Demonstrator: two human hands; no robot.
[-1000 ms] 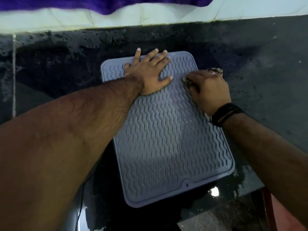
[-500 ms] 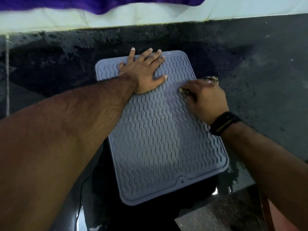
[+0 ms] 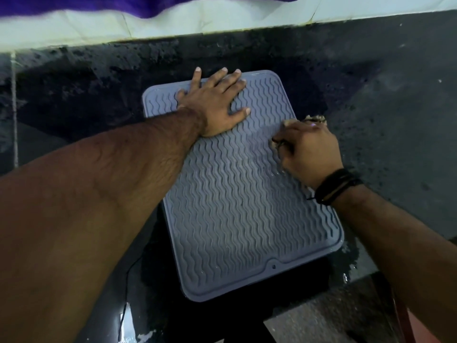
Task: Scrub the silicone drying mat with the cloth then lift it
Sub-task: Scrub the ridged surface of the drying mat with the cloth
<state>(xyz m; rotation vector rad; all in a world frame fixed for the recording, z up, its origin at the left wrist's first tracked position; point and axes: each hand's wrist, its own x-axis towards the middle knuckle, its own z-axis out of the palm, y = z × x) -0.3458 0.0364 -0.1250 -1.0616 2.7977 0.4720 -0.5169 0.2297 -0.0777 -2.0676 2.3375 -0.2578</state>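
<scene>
A grey silicone drying mat (image 3: 237, 214) with wavy ridges lies flat on the dark wet counter (image 3: 385, 115). My left hand (image 3: 217, 105) presses flat on the mat's far left part, fingers spread and straight. My right hand (image 3: 309, 152) is curled round a small pale cloth (image 3: 315, 118) at the mat's right edge, pressing it onto the ridges. Only bits of the cloth show past my fingers; the rest is hidden under the hand.
A white tiled wall (image 3: 197, 23) rises behind the counter, with purple fabric (image 3: 123, 3) hanging at the top. The counter's front edge (image 3: 358, 276) lies just past the mat's near end. A thin dark cable (image 3: 123, 305) runs at the lower left.
My right hand with the cloth has slid nearer along the mat's right edge. My left hand has stayed pressed on the far part of the mat.
</scene>
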